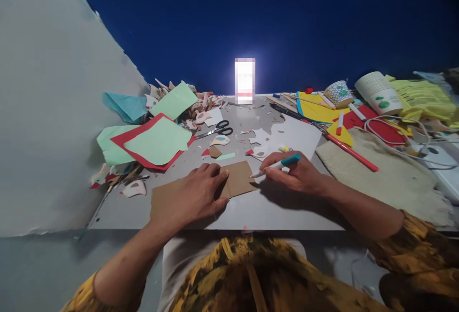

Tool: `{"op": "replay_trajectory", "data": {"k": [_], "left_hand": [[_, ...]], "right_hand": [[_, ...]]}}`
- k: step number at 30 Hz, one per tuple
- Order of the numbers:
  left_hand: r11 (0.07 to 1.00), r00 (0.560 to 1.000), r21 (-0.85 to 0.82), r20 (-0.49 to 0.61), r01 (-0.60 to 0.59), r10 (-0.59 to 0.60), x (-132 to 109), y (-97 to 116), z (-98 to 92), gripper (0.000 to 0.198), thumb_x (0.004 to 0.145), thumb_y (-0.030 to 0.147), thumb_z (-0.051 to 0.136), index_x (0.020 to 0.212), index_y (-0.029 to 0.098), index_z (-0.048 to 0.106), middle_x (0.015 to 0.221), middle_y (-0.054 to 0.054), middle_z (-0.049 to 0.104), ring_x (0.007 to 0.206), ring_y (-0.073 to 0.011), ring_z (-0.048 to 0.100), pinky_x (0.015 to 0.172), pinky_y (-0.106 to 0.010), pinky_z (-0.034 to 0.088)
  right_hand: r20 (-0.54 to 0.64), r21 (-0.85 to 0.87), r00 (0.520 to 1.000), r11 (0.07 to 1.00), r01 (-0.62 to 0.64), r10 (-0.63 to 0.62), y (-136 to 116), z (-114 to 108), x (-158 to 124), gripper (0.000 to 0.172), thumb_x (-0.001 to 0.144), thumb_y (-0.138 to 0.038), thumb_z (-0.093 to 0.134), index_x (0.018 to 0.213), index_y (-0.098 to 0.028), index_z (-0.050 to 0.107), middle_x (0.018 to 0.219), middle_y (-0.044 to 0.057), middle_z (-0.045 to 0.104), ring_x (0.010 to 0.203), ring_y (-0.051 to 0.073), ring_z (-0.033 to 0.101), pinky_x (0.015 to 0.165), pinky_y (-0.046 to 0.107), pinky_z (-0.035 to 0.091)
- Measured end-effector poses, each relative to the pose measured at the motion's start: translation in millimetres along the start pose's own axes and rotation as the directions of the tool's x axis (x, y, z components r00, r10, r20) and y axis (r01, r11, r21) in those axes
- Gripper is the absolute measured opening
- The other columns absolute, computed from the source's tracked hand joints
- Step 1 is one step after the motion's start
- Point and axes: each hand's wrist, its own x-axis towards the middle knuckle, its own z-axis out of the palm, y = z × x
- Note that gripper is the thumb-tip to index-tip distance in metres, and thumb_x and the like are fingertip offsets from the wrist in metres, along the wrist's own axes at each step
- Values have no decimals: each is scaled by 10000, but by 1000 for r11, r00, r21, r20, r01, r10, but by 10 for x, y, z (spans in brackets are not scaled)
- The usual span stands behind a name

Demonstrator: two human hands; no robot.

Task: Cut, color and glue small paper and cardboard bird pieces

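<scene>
My left hand [195, 195] lies flat, fingers spread, on a brown cardboard sheet [239, 178] near the front edge of the grey table [272, 209]. In my right hand [294, 174] a white marker with a teal cap [277, 164] is pinched, its tip touching the right edge of the cardboard. Small cut paper shapes [260, 150] and a small glue stick [285, 149] lie just beyond the cardboard on a white sheet [297, 135].
Black-handled scissors [219, 130] lie behind the cardboard. Green and red paper sheets [154, 142] pile at the left, scraps [201, 106] behind them. At the right are yellow paper [315, 109], paper cups [378, 93], a red pencil [353, 153], a beige cloth [387, 178] and a white cable [394, 125].
</scene>
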Motion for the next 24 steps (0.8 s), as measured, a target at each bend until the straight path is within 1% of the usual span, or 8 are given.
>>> {"op": "replay_trajectory", "data": {"k": [3,6,10,12,15,17,19,24], "left_hand": [[999,998,-26,-56,-29,28,-39,-85,38,504,900,403,589,1358,194,598,1281,-165,604,1183,-354,559,981,-500,474],[999,983,-30,-183,-40,33,-115,-291,-3,553,920,448,562,1414,199,558,1383,-178,578,1227,-356,561,1018,-502,471],[992,957,38,-269,119,-105,-189,-574,-167,538,916,467,562,1377,192,591,1406,-196,566,1239,-382,559,1030,-533,466],[978,941,66,-293,197,-170,-192,-593,-211,480,895,413,595,1310,174,632,1434,-218,539,1301,-417,513,1054,-564,440],[988,945,34,-297,153,-136,-140,-428,-137,361,931,385,574,1185,154,683,1411,-222,550,1304,-396,508,1063,-524,436],[996,976,-38,-199,85,-91,-67,-252,-18,358,964,416,543,1171,159,682,1324,-194,610,1185,-341,582,1014,-479,476],[996,989,-48,-129,71,-77,20,-95,104,430,928,424,606,1260,154,646,1371,-190,598,1232,-356,565,1043,-497,460],[986,977,-77,-149,145,-155,144,27,226,539,875,360,646,1368,155,576,1326,-193,613,1214,-368,575,1062,-524,434]], "right_hand": [[-124,77,990,995,-55,65,70,-22,24,220,971,-345,602,949,-149,700,692,26,706,545,118,605,549,231,474],[-227,119,970,991,-60,86,166,-11,40,245,982,-376,605,1015,-156,708,756,32,718,540,112,600,536,236,488],[-274,45,961,999,-23,35,280,0,49,255,1002,-370,595,1117,-173,710,895,63,759,645,140,678,616,266,553],[-272,-98,959,994,54,-79,331,-4,48,231,1002,-333,600,1139,-182,707,992,88,776,786,179,733,711,298,581],[-195,-336,939,919,206,-282,407,3,39,226,990,-263,607,1188,-198,693,1110,105,772,975,219,739,860,341,571],[-90,-434,942,864,254,-322,447,25,34,274,986,-252,603,1248,-203,667,1140,109,760,1008,229,721,857,344,553],[18,-513,958,820,253,-285,465,57,35,327,982,-264,600,1300,-200,641,1160,124,740,1009,239,694,801,333,526],[214,-691,976,698,187,-50,430,133,67,331,974,-280,605,1295,-209,643,1129,138,682,919,228,613,687,295,404]]}}
